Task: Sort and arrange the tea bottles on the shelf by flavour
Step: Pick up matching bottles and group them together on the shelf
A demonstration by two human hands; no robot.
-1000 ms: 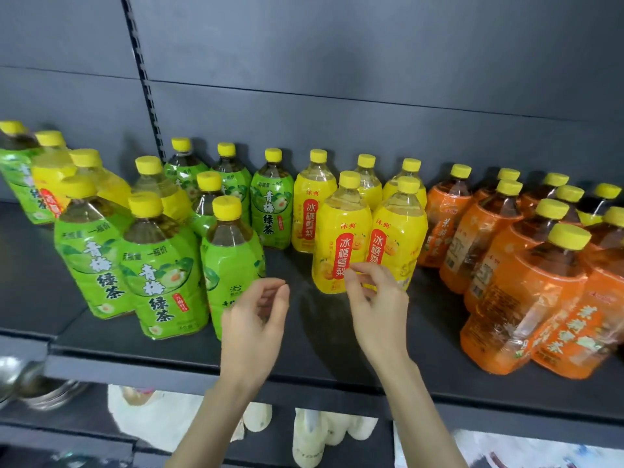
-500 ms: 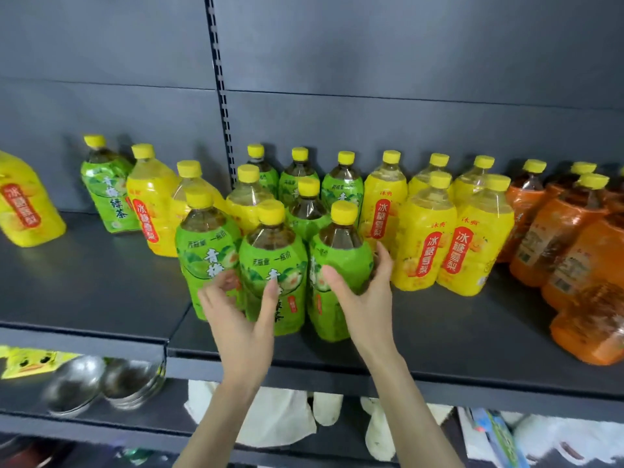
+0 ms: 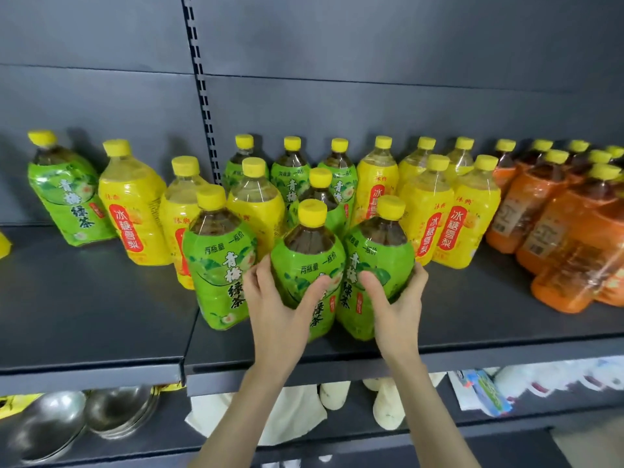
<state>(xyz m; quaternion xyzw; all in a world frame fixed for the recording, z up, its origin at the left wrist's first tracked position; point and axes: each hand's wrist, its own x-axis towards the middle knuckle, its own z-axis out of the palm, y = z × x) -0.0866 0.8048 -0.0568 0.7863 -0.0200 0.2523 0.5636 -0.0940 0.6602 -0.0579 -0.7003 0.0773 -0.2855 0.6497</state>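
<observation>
Green, yellow and orange tea bottles with yellow caps stand on a dark shelf (image 3: 101, 319). My left hand (image 3: 280, 312) grips the middle front green bottle (image 3: 305, 261). My right hand (image 3: 393, 305) grips the green bottle (image 3: 380, 258) beside it on the right. A third front green bottle (image 3: 219, 261) stands free to the left. More green bottles (image 3: 290, 177) stand behind. Yellow bottles (image 3: 135, 204) sit left of them, among the green ones, and a yellow group (image 3: 449, 214) stands to the right. A lone green bottle (image 3: 67, 194) is far left. Orange bottles (image 3: 557, 224) fill the right end.
A slotted upright (image 3: 199, 79) runs up the grey back panel. The shelf's front edge (image 3: 337, 364) lies just below my wrists. On the lower shelf are steel bowls (image 3: 81, 417) at left, pale soft items (image 3: 337, 400) in the middle and packets (image 3: 483, 393) at right.
The view has swung left and closer. Both hands moved from the yellow bottles to the front green bottles and closed around two of them.
</observation>
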